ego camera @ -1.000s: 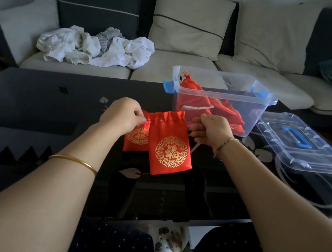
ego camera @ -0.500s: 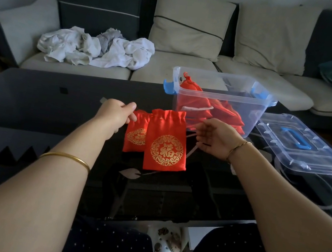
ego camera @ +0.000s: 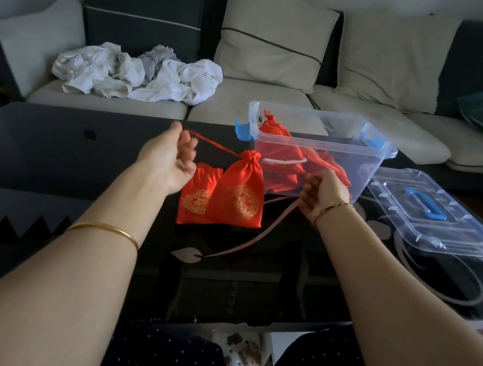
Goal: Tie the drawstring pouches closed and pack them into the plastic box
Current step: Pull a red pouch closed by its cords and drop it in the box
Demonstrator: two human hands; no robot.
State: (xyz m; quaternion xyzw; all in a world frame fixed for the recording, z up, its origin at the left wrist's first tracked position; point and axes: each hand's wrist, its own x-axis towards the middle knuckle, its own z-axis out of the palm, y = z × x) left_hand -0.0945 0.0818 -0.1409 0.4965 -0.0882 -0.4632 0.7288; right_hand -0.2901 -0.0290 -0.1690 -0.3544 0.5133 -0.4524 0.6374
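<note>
Pouches (ego camera: 275, 145) in plastic box (ego camera: 363, 174); left hand (ego camera: 169, 156), right hand (ego camera: 323, 193) tight on another's drawstring (ego camera: 217, 146).

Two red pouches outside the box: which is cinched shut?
The right-hand red satin pouch, overlapping the other: its neck is gathered, a red cord running to the left hand. The left red pouch has a wide mouth.
</note>
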